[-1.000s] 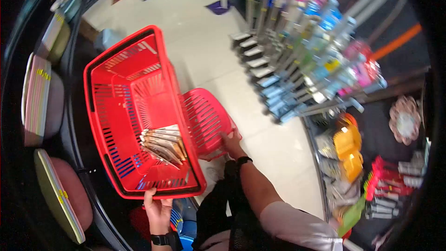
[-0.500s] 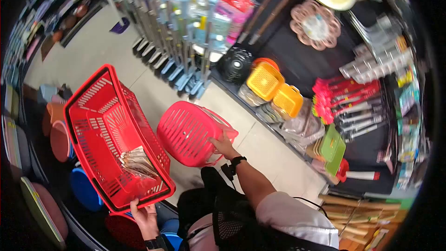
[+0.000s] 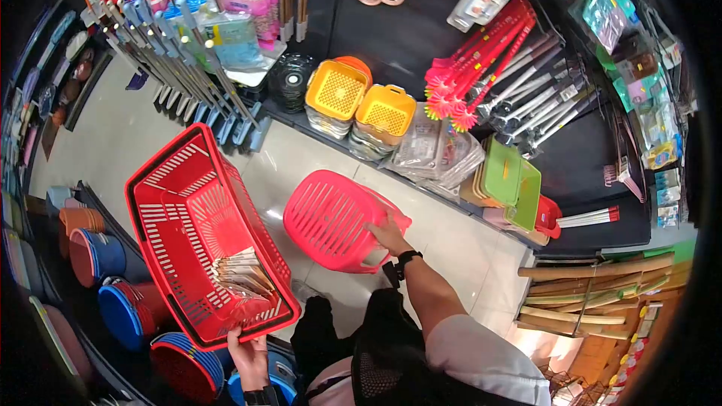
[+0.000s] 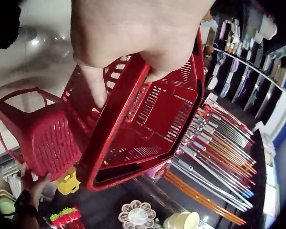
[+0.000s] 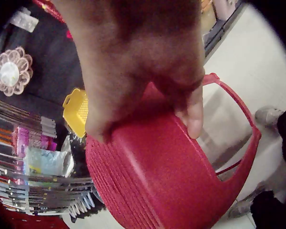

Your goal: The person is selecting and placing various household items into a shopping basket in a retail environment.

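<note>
A red shopping basket (image 3: 218,237) with flat packages (image 3: 244,272) in its lower end fills the left of the head view. The left hand (image 3: 248,357) grips its near rim, fingers outside and thumb over the edge; the left wrist view shows this hand (image 4: 138,38) around the rim (image 4: 117,124). To the right, above the floor, is a pinkish-red plastic stool (image 3: 331,218) with a slotted top. The right hand (image 3: 389,234) holds the stool's edge, and in the right wrist view this hand (image 5: 143,81) has its fingers curled over the stool (image 5: 167,167).
Mops and brooms (image 3: 195,68) stand at the upper left. Yellow baskets (image 3: 338,90), green bins (image 3: 511,180) and red-handled brushes (image 3: 481,60) line the shelf ahead. Stacked buckets (image 3: 124,316) are at the left, wooden rods (image 3: 594,297) at the right, pale floor tiles (image 3: 444,240) between.
The view has turned toward the right, bringing the shelf and wooden rods in. The stool now stands farther apart from the basket. Both hands keep their holds.
</note>
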A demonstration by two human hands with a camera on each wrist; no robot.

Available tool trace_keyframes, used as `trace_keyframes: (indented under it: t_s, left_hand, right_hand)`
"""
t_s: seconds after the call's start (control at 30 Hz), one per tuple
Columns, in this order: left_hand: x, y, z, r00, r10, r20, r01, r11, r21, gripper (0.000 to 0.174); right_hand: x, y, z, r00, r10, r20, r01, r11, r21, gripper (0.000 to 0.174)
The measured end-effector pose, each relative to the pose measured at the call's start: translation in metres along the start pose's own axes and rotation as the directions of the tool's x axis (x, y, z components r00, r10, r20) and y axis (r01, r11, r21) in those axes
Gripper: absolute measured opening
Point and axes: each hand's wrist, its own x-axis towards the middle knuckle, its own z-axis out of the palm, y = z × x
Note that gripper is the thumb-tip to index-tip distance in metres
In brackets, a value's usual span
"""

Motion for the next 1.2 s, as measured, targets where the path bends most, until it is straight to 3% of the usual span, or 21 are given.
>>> trace_keyframes:
  t_s: [0.1, 0.2, 0.27, 0.33, 0.4, 0.5, 0.6, 0.63, 0.73, 0.8, 0.87, 0.9, 0.97, 1.0, 1.03, 1.07, 1.13, 1.17, 1.2]
  left_hand:
    - [-0.014, -0.084, -0.010, 0.990, -0.077, 0.114, 0.081, 0.996, -0.030, 0.029]
    - [-0.050, -0.182, 0.019, 1.000, -0.019, 0.020, 0.019, 1.000, 0.001, 0.029]
    - [-0.054, -0.245, -0.002, 0.997, -0.053, 0.048, 0.052, 0.999, 0.007, 0.034]
    - [-0.078, -0.310, 0.029, 1.000, -0.021, 0.006, 0.021, 1.000, -0.006, 0.024]
    - [-0.087, -0.358, 0.046, 1.000, -0.021, -0.006, 0.021, 0.999, 0.028, 0.025]
    - [-0.103, -0.414, 0.060, 0.999, -0.034, -0.028, 0.035, 0.997, 0.062, 0.028]
    - [-0.118, -0.456, 0.076, 0.998, -0.059, 0.019, 0.058, 0.996, 0.069, 0.041]
    - [-0.119, -0.470, 0.072, 0.998, -0.065, 0.009, 0.064, 0.995, 0.070, 0.040]
    - [-0.126, -0.498, 0.079, 0.996, -0.088, 0.024, 0.084, 0.990, 0.111, 0.039]
    - [-0.134, -0.518, 0.088, 0.995, -0.091, 0.038, 0.086, 0.991, 0.105, 0.039]
    - [-0.140, -0.529, 0.086, 0.994, -0.093, 0.053, 0.088, 0.991, 0.100, 0.038]
    - [-0.138, -0.536, 0.081, 0.990, -0.129, 0.050, 0.124, 0.989, 0.080, 0.037]
    - [-0.152, -0.546, 0.087, 0.982, -0.181, 0.059, 0.177, 0.981, 0.079, 0.033]
    - [-0.151, -0.554, 0.084, 0.984, -0.167, 0.068, 0.162, 0.984, 0.074, 0.029]
    - [-0.154, -0.560, 0.081, 0.983, -0.177, 0.049, 0.173, 0.982, 0.070, 0.026]
    - [-0.157, -0.565, 0.085, 0.980, -0.193, 0.042, 0.190, 0.980, 0.066, 0.022]
    - [-0.158, -0.575, 0.069, 0.965, -0.248, 0.086, 0.244, 0.968, 0.055, 0.018]
    - [-0.159, -0.580, 0.061, 0.948, -0.296, 0.118, 0.291, 0.955, 0.058, 0.015]
    - [-0.162, -0.584, 0.059, 0.942, -0.312, 0.124, 0.308, 0.950, 0.055, 0.015]
  right_hand:
    - [0.034, 0.067, -0.074, 0.999, 0.014, 0.034, -0.016, 0.999, 0.034, 0.118]
    - [0.067, 0.138, -0.144, 0.999, 0.017, 0.036, -0.018, 1.000, 0.024, 0.115]
    - [0.083, 0.179, -0.192, 0.999, 0.005, 0.044, -0.008, 0.998, 0.059, 0.115]
    - [0.101, 0.201, -0.232, 0.997, -0.024, 0.069, 0.012, 0.987, 0.158, 0.114]
    - [0.113, 0.218, -0.270, 0.995, 0.042, 0.091, -0.047, 0.997, 0.060, 0.113]
    - [0.131, 0.246, -0.316, 0.989, 0.004, 0.148, -0.024, 0.991, 0.134, 0.113]
    - [0.148, 0.265, -0.347, 0.986, -0.054, 0.159, 0.045, 0.997, 0.064, 0.113]
    - [0.140, 0.259, -0.365, 0.983, 0.052, 0.178, -0.083, 0.982, 0.172, 0.116]
    - [0.139, 0.264, -0.393, 0.963, 0.076, 0.259, -0.142, 0.958, 0.249, 0.106]
    - [0.137, 0.268, -0.404, 0.976, 0.074, 0.203, -0.138, 0.937, 0.321, 0.098]
    - [0.158, 0.323, -0.405, 0.998, -0.009, 0.064, -0.005, 0.979, 0.206, 0.089]
    - [0.152, 0.328, -0.405, 1.000, -0.001, -0.004, 0.002, 0.982, 0.190, 0.077]
    - [0.147, 0.333, -0.417, 0.999, -0.010, -0.040, 0.014, 0.995, 0.095, 0.072]
    - [0.136, 0.330, -0.425, 0.997, -0.015, -0.080, 0.016, 1.000, 0.003, 0.068]
    - [0.122, 0.327, -0.428, 0.995, 0.000, -0.102, 0.009, 0.996, 0.087, 0.059]
    - [0.107, 0.319, -0.434, 0.993, -0.007, -0.114, 0.015, 0.997, 0.077, 0.059]
    - [0.071, 0.303, -0.445, 0.993, -0.018, -0.114, 0.043, 0.973, 0.226, 0.056]
    - [0.032, 0.270, -0.454, 0.998, 0.056, -0.037, -0.041, 0.945, 0.325, 0.054]
    - [-0.003, 0.239, -0.460, 0.997, 0.056, -0.054, -0.036, 0.948, 0.317, 0.054]
